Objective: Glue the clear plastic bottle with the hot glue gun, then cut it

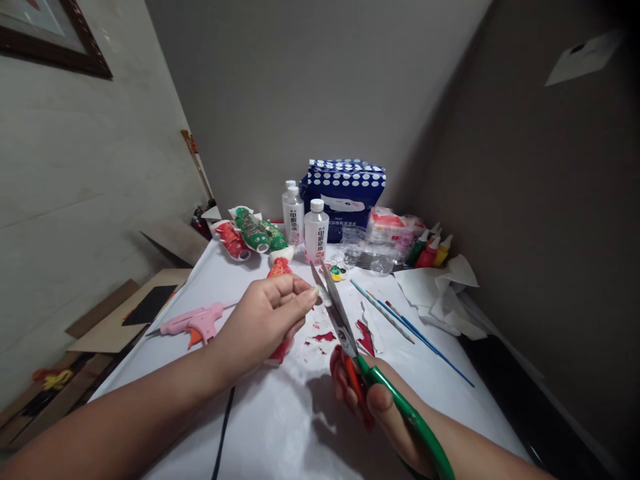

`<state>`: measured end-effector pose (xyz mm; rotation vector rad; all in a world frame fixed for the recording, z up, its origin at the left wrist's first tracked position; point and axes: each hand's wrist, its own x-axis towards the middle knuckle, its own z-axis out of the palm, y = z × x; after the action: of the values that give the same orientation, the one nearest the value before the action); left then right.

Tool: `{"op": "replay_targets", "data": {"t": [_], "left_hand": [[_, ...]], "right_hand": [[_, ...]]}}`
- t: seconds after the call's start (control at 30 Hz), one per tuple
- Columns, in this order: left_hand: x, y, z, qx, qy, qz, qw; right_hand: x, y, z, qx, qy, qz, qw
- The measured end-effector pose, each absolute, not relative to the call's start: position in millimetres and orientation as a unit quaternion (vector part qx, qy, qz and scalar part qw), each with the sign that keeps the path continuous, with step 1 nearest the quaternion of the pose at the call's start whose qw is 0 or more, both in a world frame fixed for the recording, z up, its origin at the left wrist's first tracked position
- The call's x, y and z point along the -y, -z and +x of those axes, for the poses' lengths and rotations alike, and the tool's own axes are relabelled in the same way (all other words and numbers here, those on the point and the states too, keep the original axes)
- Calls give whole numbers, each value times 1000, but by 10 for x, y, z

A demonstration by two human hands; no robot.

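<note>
My left hand [270, 319] is closed in a pinch on a small whitish scrap [324, 295], too small to name more exactly. My right hand [393, 407] grips a pair of scissors [377, 375] with green and orange-red handles. Their blades point up and away, slightly apart, with the scrap at or between them; I cannot tell whether they touch it. Behind and under my left hand lies a red painted piece [279, 267], mostly hidden. Red scraps [367, 339] lie on the white table cover [265, 427] beyond the scissors.
A pink glue gun [195, 323] lies at left, near a dark cord [224, 427]. Green and red painted fish-like shapes [250, 230], bottles [317, 233] and a blue bag [345, 193] stand behind. Paintbrushes [385, 313], paint bottles [429, 253] and crumpled paper [440, 293] are at right.
</note>
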<state>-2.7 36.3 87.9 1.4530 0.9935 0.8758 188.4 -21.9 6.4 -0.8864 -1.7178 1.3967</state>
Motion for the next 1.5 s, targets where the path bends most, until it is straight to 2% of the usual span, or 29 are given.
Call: {"op": "replay_targets", "data": {"t": [0.3,0.5,0.9,1.03,1.2,1.3,1.5], "left_hand": [[-319,-973,9,-453,-340,684,459],[-332,-968,-10,-453,-325,689,463],[-331,-990,-44,-419,-361,700,451],[-376,-923,-59,-404,-364,674,501],[-393,-835,-53,-383,-375,608,586],[-382,-811,-13,-397,-361,591,603],[-355,-800,55,-399,-326,608,604]], "right_hand": [[206,-214,2008,755,-466,-347,304],[173,24,1971,683,-531,-326,380],[158,28,2074,687,-534,-349,346],[179,0,2071,690,-542,-340,338],[250,-73,1948,677,-533,-341,376],[270,-75,1865,686,-502,-347,397],[255,111,1768,638,-528,-354,434]]}}
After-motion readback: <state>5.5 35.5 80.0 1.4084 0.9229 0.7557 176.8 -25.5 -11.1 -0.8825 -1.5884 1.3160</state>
